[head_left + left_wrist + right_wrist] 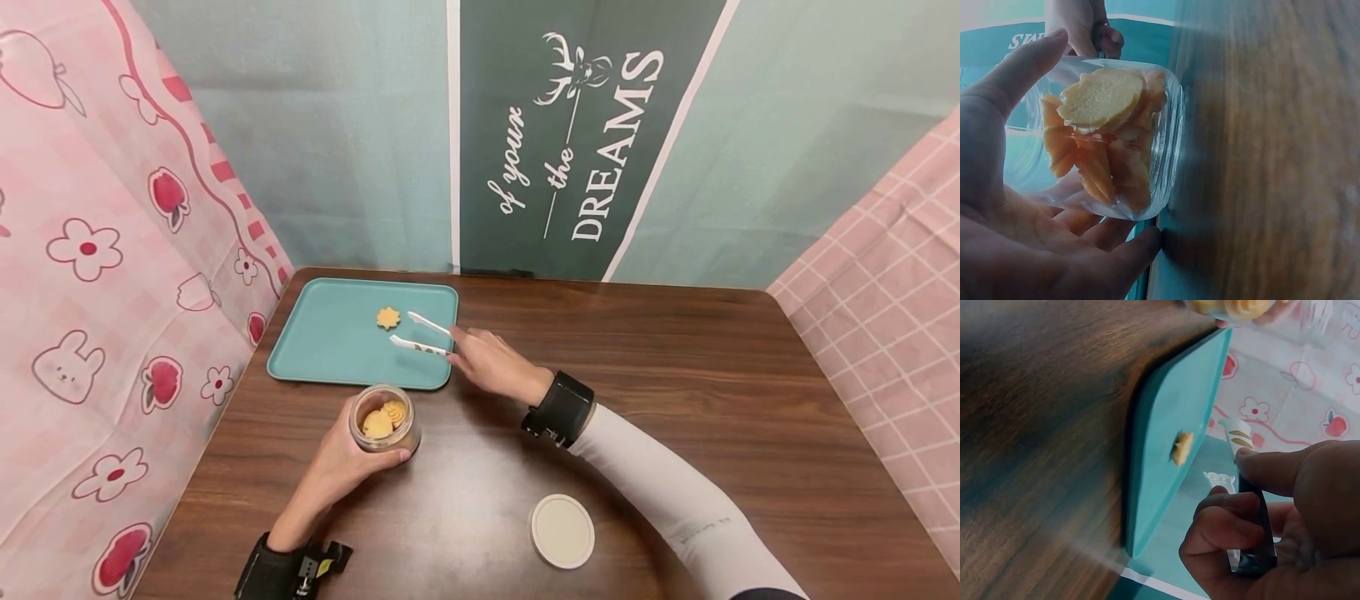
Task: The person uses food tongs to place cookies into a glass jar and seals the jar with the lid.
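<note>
My left hand (341, 458) holds a clear jar (415, 433) with its thumb and fingers around the side. Several yellow flower-edged cookies (1100, 100) fill part of the jar, which has no lid on. In my right hand (495, 362) is a pair of white tongs (423, 345), gripped between thumb and curled fingers. The tongs' two tips stand apart over the right part of a teal tray (322, 333), with nothing between them. One flower-shaped cookie (387, 317) lies on the tray, just left of the tips.
A round cream lid (562, 531) lies on the brown wooden table (675, 375), near the front and left of the right forearm. Patterned pink cloth (90, 250) hangs at the left, with a green curtain (360, 125) behind the table.
</note>
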`<act>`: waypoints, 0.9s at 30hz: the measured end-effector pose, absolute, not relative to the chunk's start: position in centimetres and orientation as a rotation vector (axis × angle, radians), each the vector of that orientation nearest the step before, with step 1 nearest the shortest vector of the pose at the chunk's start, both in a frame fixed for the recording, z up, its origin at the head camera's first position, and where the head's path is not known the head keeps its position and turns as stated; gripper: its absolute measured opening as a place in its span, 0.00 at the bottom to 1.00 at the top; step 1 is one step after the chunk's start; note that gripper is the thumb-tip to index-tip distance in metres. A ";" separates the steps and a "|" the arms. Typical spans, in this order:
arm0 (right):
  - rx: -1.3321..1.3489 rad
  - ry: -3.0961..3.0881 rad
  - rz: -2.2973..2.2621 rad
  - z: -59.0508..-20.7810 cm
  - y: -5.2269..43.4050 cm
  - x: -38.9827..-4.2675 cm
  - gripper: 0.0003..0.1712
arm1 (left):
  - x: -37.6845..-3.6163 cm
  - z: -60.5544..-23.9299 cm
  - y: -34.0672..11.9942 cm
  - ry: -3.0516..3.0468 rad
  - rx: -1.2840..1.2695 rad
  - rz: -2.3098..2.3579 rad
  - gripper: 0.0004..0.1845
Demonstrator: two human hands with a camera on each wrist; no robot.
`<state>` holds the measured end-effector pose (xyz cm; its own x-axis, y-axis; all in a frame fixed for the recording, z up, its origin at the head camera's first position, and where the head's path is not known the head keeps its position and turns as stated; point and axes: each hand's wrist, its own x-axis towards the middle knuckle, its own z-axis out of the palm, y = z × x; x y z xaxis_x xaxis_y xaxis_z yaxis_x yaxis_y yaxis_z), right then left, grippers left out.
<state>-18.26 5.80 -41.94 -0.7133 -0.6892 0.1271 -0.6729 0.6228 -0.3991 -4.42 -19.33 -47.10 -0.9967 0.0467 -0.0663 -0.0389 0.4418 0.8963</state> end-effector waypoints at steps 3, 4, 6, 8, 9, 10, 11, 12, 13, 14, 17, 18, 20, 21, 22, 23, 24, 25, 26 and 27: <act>-1.163 2.790 -0.654 -42.2 5.5 -18.6 0.23 | -4.4 -47.1 -19.4 2.600 0.011 1.618 0.54; -1.155 2.790 -0.647 -42.3 5.4 -18.7 0.25 | -4.4 -47.1 -19.4 2.601 0.011 1.617 0.54; -1.141 2.788 -0.642 -42.4 5.2 -18.9 0.27 | -4.4 -47.1 -19.4 2.602 0.011 1.617 0.54; -1.122 2.786 -0.632 -42.5 5.0 -19.1 0.30 | -4.4 -47.1 -19.5 2.603 0.015 1.616 0.55; -1.109 2.785 -0.631 -42.6 4.9 -19.2 0.31 | -4.4 -47.1 -19.5 2.604 0.022 1.614 0.54; -1.099 2.784 -0.629 -42.7 4.9 -19.3 0.31 | -4.4 -47.1 -19.5 2.604 0.023 1.615 0.54; -1.088 2.782 -0.630 -42.8 4.8 -19.4 0.32 | -4.4 -47.1 -19.6 2.605 0.026 1.614 0.54; -1.077 2.782 -0.627 -42.8 4.7 -19.4 0.32 | -4.4 -47.1 -19.6 2.604 0.028 1.615 0.54; -1.069 2.782 -0.620 -42.9 4.7 -19.6 0.32 | -4.4 -47.1 -19.6 2.600 0.028 1.616 0.54; -1.063 2.781 -0.614 -43.0 4.6 -19.7 0.33 | -4.4 -47.1 -19.5 2.597 0.026 1.617 0.55; -1.054 2.775 -0.608 -43.4 4.3 -20.0 0.33 | -4.4 -47.2 -19.5 2.586 0.012 1.617 0.55; -1.058 2.772 -0.609 -43.5 4.2 -20.2 0.33 | -4.4 -47.2 -19.5 2.582 0.007 1.618 0.55; -1.061 2.766 -0.609 -43.6 4.0 -20.4 0.32 | -4.4 -47.2 -19.5 2.579 0.004 1.617 0.55; -1.061 2.763 -0.611 -43.7 3.8 -20.5 0.31 | -4.4 -47.2 -19.5 2.579 0.004 1.616 0.55; -1.060 2.760 -0.613 -43.7 3.7 -20.5 0.31 | -4.4 -47.2 -19.5 2.580 0.002 1.617 0.55; -1.055 2.757 -0.615 -43.7 3.5 -20.6 0.30 | -4.4 -47.2 -19.5 2.580 0.003 1.617 0.55; -1.054 2.755 -0.610 -43.8 3.4 -20.7 0.30 | -4.4 -47.2 -19.5 2.582 0.004 1.617 0.55; -1.047 2.751 -0.609 -43.8 3.3 -20.8 0.30 | -4.4 -47.2 -19.5 2.583 0.005 1.617 0.55; -1.042 2.747 -0.613 -43.8 3.1 -20.9 0.30 | -4.4 -47.2 -19.5 2.585 0.005 1.616 0.55; -1.043 2.746 -0.612 -43.9 3.0 -21.0 0.30 | -4.4 -47.2 -19.5 2.586 0.005 1.617 0.55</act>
